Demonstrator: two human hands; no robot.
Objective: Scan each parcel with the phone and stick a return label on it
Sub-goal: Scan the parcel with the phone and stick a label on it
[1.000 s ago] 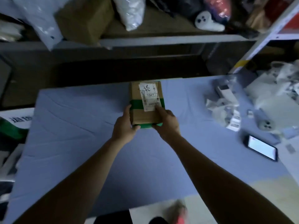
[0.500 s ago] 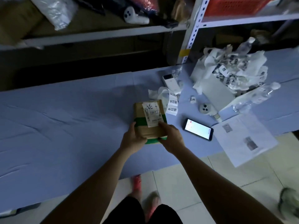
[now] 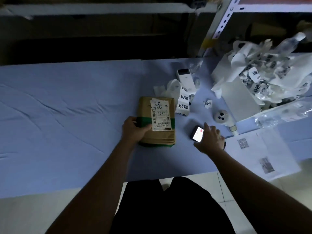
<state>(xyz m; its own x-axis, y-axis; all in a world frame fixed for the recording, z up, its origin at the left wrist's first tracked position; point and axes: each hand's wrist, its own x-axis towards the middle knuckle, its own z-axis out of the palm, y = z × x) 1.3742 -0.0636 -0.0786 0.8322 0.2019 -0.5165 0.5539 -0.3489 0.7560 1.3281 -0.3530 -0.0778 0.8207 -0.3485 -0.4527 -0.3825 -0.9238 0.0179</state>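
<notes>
Brown matt cardboard parcel (image 3: pixel 145 107) w/ green tape band (image 3: pixel 172 122), paper shipping label (image 3: pixel 160 114), creased matt blue cloth (image 3: pixel 67 115) over counter (image 3: pixel 50 166), glossy phone (image 3: pixel 197 133) screen, smooth paper sheet (image 3: pixel 263 154)

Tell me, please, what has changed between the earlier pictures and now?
The right hand has let go of the parcel and moved right to the phone, its fingers spread over the lit screen. The left hand still holds the parcel's left edge. The parcel stays flat on the blue table, and the phone lies where it was.
</notes>
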